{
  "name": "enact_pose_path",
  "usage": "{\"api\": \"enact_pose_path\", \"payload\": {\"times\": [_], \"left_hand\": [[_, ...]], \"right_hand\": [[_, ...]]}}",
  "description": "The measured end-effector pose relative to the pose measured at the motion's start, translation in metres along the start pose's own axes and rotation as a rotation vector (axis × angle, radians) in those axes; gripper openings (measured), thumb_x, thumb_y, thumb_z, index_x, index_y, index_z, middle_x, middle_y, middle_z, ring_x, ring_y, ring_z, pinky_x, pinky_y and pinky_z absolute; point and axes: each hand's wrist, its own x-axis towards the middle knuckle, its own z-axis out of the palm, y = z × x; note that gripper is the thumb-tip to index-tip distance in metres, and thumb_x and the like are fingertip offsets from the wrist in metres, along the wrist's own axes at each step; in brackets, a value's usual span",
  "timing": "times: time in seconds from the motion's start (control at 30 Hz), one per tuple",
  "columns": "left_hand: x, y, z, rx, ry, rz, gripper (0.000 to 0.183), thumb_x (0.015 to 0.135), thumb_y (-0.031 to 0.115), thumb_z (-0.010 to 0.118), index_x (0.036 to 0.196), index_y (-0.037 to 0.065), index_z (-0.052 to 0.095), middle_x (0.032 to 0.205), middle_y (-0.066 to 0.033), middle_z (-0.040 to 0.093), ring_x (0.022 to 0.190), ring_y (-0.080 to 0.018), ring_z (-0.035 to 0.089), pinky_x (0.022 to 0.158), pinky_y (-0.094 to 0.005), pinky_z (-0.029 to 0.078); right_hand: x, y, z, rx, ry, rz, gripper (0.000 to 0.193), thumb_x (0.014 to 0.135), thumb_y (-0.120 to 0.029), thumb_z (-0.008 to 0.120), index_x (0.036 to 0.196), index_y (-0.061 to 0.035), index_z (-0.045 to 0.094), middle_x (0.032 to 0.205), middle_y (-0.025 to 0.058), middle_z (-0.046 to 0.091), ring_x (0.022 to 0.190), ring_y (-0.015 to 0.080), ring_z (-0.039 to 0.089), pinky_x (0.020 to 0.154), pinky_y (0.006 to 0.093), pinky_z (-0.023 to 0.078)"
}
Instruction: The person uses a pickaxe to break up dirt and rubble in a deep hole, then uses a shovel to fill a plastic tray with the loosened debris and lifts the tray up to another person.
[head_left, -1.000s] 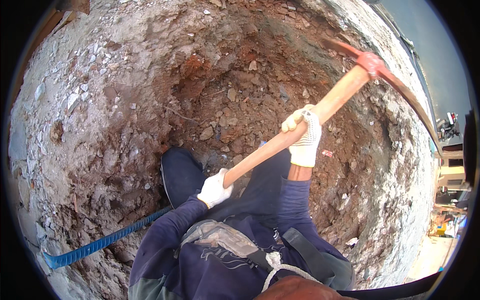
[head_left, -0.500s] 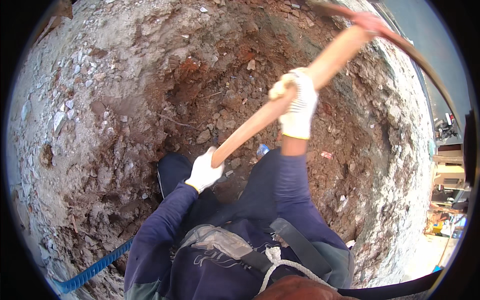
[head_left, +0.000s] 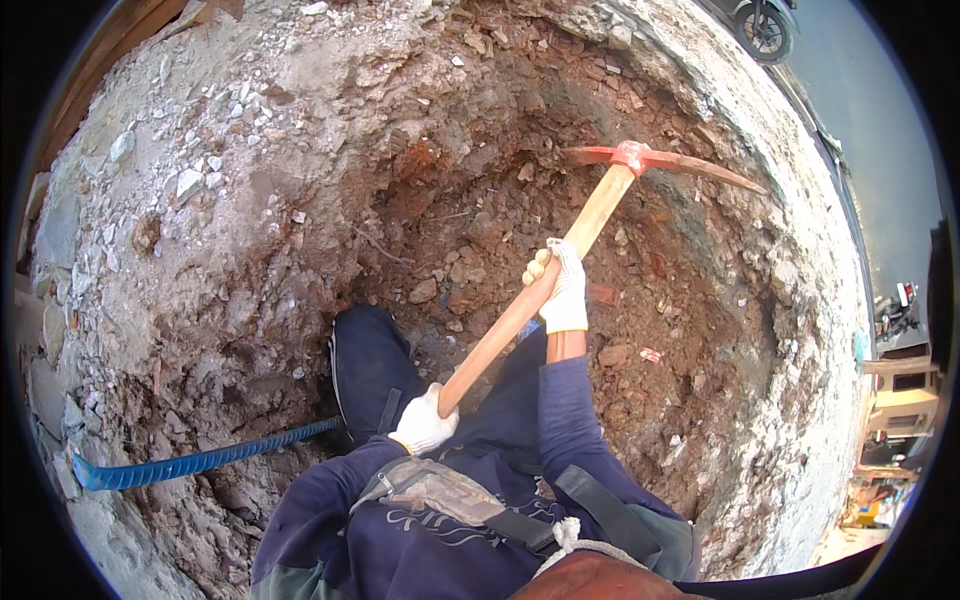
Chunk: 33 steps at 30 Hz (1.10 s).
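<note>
A pickaxe [head_left: 600,205] with a pale wooden handle and a red-painted head slants up and to the right in front of me. My left hand [head_left: 424,420], in a white knit glove, is closed around the butt end of the handle near my thigh. Farther up the shaft, my right hand [head_left: 561,288] grips it, gloved in white too. The pickaxe's head lies close over the far right wall of a dug pit [head_left: 690,350]; whether its short end touches the soil I cannot tell. Loose brown earth and stones lie beneath the handle.
A blue ribbed pipe [head_left: 210,466] sticks out of the pit wall at my left. Broken stones [head_left: 190,185] cover the upper left rim. Beyond the right rim runs a grey road [head_left: 860,110] with a motorcycle [head_left: 765,30]. A small red-and-white wrapper [head_left: 652,355] lies in the soil.
The pickaxe's head has come down and nearer from the upper right, and both hands have lowered with it. My right hand has drawn closer to my body. The view has shifted somewhat.
</note>
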Motion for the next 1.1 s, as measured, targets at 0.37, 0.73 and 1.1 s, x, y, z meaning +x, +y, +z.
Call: {"api": "enact_pose_path", "payload": {"times": [0.37, 0.73, 1.1], "left_hand": [[0.140, 0.152, -0.005, -0.039, 0.194, 0.734, 0.041, 0.072, 0.017, 0.078, 0.110, 0.013, 0.062, 0.097, -0.0111, 0.068, 0.083, -0.0348, 0.069, 0.075, -0.0420, 0.056], [0.072, -0.045, 0.027, -0.087, 0.146, -0.097, 0.028, 0.080, 0.021, 0.067, 0.102, 0.004, 0.063, 0.092, -0.0246, 0.070, 0.092, -0.0430, 0.069, 0.081, -0.0494, 0.054], [-0.051, -0.058, -0.030, 0.017, -0.100, -0.183, 0.044, 0.077, 0.029, 0.073, 0.108, 0.001, 0.065, 0.092, -0.0220, 0.070, 0.092, -0.0377, 0.070, 0.084, -0.0426, 0.053]], "right_hand": [[-0.172, -0.214, 0.113, -0.325, -0.715, -0.797, 0.037, 0.085, -0.016, 0.069, 0.117, -0.0018, 0.056, 0.077, 0.0044, 0.054, 0.068, 0.0191, 0.057, 0.062, 0.0349, 0.053], [0.086, 0.044, 0.029, -0.327, 0.145, 0.044, 0.028, 0.084, -0.025, 0.075, 0.099, -0.0057, 0.062, 0.068, 0.0060, 0.058, 0.049, 0.0201, 0.057, 0.045, 0.0363, 0.050], [-0.005, 0.094, 0.018, -0.299, 0.081, 0.125, 0.021, 0.088, -0.024, 0.070, 0.097, -0.0070, 0.063, 0.070, 0.0048, 0.055, 0.054, 0.0216, 0.058, 0.050, 0.0381, 0.053]]}}
